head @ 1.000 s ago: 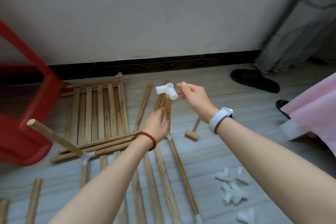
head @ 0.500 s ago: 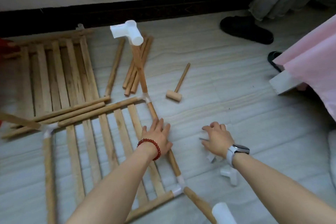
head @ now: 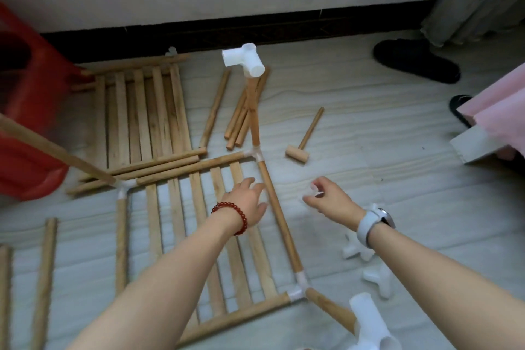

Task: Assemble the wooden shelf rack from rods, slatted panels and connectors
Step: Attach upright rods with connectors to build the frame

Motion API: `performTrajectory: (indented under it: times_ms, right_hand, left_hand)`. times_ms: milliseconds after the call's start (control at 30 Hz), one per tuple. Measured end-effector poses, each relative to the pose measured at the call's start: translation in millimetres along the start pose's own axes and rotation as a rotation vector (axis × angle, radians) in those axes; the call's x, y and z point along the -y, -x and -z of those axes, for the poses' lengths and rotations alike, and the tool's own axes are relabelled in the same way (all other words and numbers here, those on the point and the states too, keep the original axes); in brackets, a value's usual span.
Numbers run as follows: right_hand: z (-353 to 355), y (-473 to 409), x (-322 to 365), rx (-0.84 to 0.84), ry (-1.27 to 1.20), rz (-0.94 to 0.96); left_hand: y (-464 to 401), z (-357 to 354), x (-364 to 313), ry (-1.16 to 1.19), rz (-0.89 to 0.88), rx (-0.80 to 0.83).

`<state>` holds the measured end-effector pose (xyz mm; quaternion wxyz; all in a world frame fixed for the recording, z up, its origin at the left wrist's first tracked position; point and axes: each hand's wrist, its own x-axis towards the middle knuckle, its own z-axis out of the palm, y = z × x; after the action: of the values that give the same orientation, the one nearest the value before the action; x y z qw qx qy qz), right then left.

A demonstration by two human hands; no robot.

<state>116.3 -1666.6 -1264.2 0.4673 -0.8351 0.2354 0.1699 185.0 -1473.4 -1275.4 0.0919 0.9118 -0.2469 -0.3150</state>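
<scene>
A slatted panel [head: 181, 224] lies on the floor, framed by rods joined with white corner connectors. Rods stand up from its corners. The far right upright [head: 252, 111] carries a white connector [head: 243, 61] on top, and the near right upright [head: 329, 307] carries another [head: 369, 324]. My left hand [head: 247, 202], with a red bead bracelet, is spread over the slats beside the frame's right rod [head: 279, 219]. My right hand [head: 331, 200] is raised right of that rod, pinching a small white connector [head: 314, 192] that is blurred.
Loose white connectors [head: 355, 250] lie under my right wrist. A wooden mallet [head: 298, 150], a bundle of loose rods [head: 238, 119] and a second slatted panel [head: 142, 116] lie farther back. A red stool [head: 28, 108] stands left, a black slipper [head: 414, 61] and pink cloth [head: 505, 113] right.
My right hand left the connector on the far upright, dropped to the loose connectors and has now risen holding one. My left hand let go of that upright and moved over the slats.
</scene>
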Motion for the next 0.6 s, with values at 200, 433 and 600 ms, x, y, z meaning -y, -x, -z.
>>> performTrajectory:
  times_ms: [200,433,600]
  right_hand:
    - [0,35,116,0.197,-0.215,0.127]
    - [-41,126,220,0.377,-0.289,0.356]
    - [-94,198,254,0.488,-0.056,0.513]
  left_hand:
    - [73,66,33,0.135,0.106,-0.202]
    - [208,112,68,0.244,0.211,-0.427]
    - [313,93,92,0.348,0.271,-0.555]
